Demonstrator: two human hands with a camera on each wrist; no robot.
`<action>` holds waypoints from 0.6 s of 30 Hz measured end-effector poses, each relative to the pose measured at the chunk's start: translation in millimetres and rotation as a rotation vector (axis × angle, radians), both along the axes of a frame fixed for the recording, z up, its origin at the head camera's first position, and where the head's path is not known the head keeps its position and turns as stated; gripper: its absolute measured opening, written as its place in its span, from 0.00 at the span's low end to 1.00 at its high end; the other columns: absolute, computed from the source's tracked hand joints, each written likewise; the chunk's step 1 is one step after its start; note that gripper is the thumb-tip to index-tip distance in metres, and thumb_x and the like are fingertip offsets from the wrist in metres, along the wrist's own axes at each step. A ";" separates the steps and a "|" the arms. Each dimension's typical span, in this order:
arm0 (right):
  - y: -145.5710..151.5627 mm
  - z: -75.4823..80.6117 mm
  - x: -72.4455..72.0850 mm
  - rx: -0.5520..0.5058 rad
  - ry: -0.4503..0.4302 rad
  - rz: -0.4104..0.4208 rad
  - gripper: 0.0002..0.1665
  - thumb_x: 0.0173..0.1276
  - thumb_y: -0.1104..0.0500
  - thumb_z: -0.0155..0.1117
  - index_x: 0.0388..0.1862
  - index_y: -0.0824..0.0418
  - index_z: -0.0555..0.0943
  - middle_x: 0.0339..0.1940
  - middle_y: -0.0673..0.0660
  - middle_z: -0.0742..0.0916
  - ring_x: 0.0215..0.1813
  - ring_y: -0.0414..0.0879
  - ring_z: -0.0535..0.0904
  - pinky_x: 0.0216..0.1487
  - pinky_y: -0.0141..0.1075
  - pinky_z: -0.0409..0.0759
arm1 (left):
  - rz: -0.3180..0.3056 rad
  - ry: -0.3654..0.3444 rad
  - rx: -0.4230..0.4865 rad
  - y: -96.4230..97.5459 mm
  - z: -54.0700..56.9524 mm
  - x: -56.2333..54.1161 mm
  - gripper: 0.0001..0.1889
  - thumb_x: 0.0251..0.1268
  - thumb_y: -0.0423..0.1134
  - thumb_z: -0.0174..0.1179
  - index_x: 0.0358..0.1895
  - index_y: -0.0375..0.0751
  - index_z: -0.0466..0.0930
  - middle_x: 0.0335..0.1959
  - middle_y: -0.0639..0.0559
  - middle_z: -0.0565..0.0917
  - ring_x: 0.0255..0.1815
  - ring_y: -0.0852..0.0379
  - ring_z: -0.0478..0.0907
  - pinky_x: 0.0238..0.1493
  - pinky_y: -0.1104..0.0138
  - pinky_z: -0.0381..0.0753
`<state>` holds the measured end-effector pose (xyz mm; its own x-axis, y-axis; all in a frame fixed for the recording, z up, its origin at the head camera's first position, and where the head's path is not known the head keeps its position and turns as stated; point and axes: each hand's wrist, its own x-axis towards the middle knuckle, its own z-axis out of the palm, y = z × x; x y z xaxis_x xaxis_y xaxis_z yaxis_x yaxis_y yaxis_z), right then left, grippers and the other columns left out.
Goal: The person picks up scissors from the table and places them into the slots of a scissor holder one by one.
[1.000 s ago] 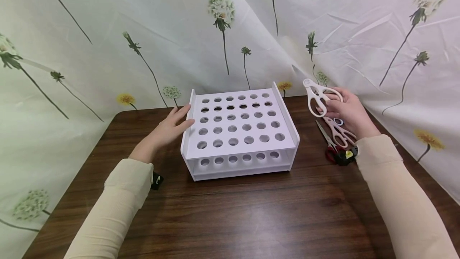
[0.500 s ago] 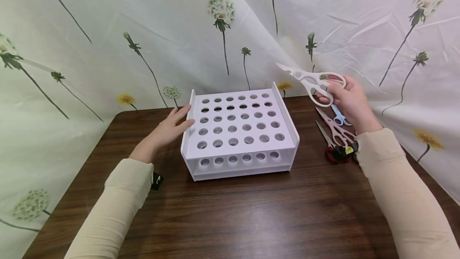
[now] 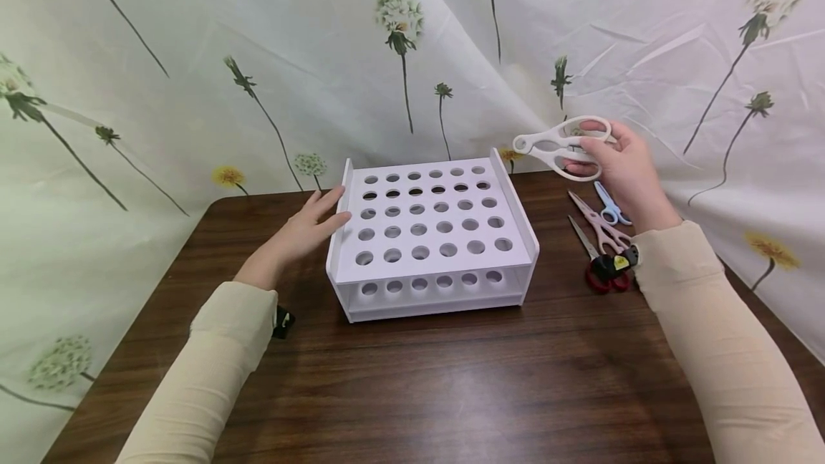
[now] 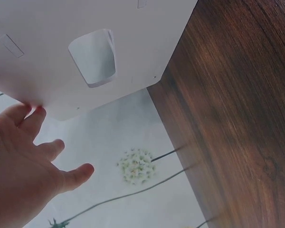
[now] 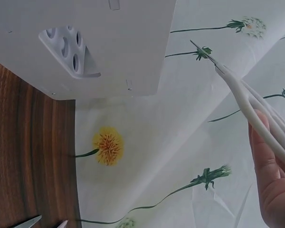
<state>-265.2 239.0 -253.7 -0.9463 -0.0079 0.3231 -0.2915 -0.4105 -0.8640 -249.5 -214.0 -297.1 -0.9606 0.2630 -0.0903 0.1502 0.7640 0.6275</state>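
Note:
A white rack with rows of round holes stands on the table. My left hand rests its fingertips against the rack's left side panel, fingers spread and fairly straight. In the left wrist view, the fingers meet that panel's edge. Over the table's back right, my right hand grips a pair of white scissors by the handles, held in the air right of the rack. Their blades are foreshortened in the head view; in the right wrist view the scissors show a thin tip directed at the upper left.
Under the right forearm lie light-blue scissors, pale pink scissors and red-handled scissors, partly covered by the wrist strap. A flower-print cloth hangs behind the dark wooden table.
The right hand has lifted the white scissors upward and turned them; their blades, seen side-on half a second ago, now point away. More of the light-blue scissors shows. The left hand keeps its place.

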 end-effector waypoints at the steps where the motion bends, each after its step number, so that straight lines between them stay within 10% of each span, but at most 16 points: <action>1: -0.5 0.4 -0.1 0.002 0.003 0.001 0.09 0.65 0.74 0.53 0.42 0.69 0.76 0.37 0.63 0.81 0.30 0.54 0.83 0.30 0.37 0.81 | 0.000 0.000 0.000 0.0 0.0 0.0 0.37 0.65 0.65 0.41 0.74 0.59 0.40 0.73 0.45 0.34 0.71 0.45 0.26 0.59 0.36 0.34; 18: -8.7 8.6 -0.2 0.070 0.070 -0.043 0.06 0.66 0.71 0.55 0.35 0.67 0.80 0.28 0.59 0.85 0.24 0.49 0.83 0.28 0.36 0.80 | -0.005 0.014 0.013 -0.5 -0.6 -0.3 0.37 0.66 0.64 0.42 0.74 0.58 0.42 0.73 0.44 0.35 0.72 0.46 0.28 0.61 0.38 0.37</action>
<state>-265.4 230.3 -245.1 -0.9216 0.0069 0.3880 -0.3677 -0.3355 -0.8673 -249.7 -214.5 -297.7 -0.9605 0.2685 -0.0734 0.1626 0.7552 0.6350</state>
